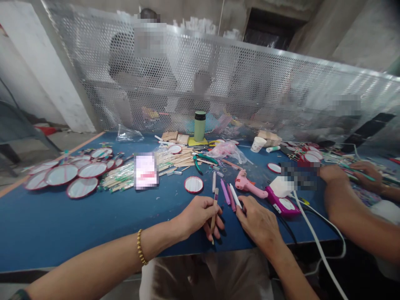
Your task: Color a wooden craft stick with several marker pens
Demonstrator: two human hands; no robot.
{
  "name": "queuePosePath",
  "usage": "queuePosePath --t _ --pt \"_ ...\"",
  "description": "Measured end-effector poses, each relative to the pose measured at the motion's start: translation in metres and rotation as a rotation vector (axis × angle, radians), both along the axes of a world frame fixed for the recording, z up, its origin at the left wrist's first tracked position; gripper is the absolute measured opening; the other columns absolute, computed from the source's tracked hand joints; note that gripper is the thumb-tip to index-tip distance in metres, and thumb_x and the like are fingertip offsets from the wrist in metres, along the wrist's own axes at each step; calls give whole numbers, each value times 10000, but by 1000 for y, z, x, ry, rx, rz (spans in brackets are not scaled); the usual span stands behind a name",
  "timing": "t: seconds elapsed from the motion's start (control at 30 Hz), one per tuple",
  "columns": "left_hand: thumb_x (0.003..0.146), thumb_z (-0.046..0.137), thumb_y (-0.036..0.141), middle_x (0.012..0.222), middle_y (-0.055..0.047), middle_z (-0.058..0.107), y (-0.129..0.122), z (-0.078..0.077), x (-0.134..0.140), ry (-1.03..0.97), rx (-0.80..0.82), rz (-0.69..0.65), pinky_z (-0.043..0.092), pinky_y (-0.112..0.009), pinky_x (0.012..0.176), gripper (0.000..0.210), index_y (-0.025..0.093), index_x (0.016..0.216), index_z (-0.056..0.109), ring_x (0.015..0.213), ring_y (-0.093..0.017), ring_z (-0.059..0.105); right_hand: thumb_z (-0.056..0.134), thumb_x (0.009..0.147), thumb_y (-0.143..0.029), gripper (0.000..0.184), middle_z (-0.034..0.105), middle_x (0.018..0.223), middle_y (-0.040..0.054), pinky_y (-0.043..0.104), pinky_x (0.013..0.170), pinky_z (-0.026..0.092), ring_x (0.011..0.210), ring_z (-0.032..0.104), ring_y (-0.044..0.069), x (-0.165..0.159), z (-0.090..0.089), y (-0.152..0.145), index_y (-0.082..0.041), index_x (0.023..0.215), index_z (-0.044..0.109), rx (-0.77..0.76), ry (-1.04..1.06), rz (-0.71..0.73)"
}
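Observation:
My left hand [201, 214] is closed round a thin wooden stick [214, 216] with a purple band near its top, held upright at a slight tilt. My right hand [258, 218] has its fingertips at the lower end of a white marker-like stick [235, 195]. Beside that lie a mauve stick [231, 198] and a purple stick [225, 191], with a greyish one [214, 181] farther up. A round red-rimmed disc [193, 184] rests just beyond my left hand. To the right of the sticks sits a pink glue gun [250, 185].
Red-rimmed discs [61, 174] and wrapped sticks [117, 177] pile up at left. Loose wooden sticks, green pliers [198, 162], a green bottle [200, 125] and a paper cup [258, 144] stand farther back. White cable [315, 241] trails from a magenta box [281, 203]. A co-worker's arm [353, 212] is at right.

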State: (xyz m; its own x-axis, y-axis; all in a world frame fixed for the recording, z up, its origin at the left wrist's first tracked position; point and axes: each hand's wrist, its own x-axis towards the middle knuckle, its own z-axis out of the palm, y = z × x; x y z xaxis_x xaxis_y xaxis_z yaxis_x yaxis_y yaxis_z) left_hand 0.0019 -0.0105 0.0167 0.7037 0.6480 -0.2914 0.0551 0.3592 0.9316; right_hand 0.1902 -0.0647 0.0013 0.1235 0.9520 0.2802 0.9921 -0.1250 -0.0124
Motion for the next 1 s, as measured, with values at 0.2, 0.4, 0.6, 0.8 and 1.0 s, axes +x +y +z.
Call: queuePosePath --t 0.2,0.4,0.6,0.8,1.0 --pt "825 623 406 609 -43 673 0 0 0 8 -8 3 479 -208 369 276 147 809 527 443 -147 635 542 926 -225 120 704 853 29 266 539 302 690 695 176 -3 6 -8 -202 845 628 -85 -64 -64" --pt "860 585 346 607 -46 673 0 1 0 23 -13 6 477 -204 371 216 145 805 530 442 -143 634 558 922 -270 155 702 764 18 265 507 272 592 668 174 2 -1 -17 -208 796 621 10 -115 -71" --pt "828 645 434 606 -33 668 0 -1 0 -3 -14 -6 477 -203 369 307 153 818 521 441 -144 634 496 969 -268 222 684 769 26 258 571 359 684 676 158 4 -3 -7 -203 836 660 260 -139 180" --pt "825 648 468 622 -33 676 -1 -3 -1 -10 -12 -23 482 -204 376 338 153 824 524 447 -144 641 537 911 -198 164 689 852 42 251 562 370 715 692 162 -10 1 -4 -204 1026 655 71 -167 166" --pt "839 632 455 626 -46 678 -1 -3 -1 2 -4 -17 479 -221 390 323 150 818 526 453 -153 640 533 890 -142 198 685 814 45 244 522 341 633 673 148 -18 1 -9 -185 1047 646 51 -176 149"
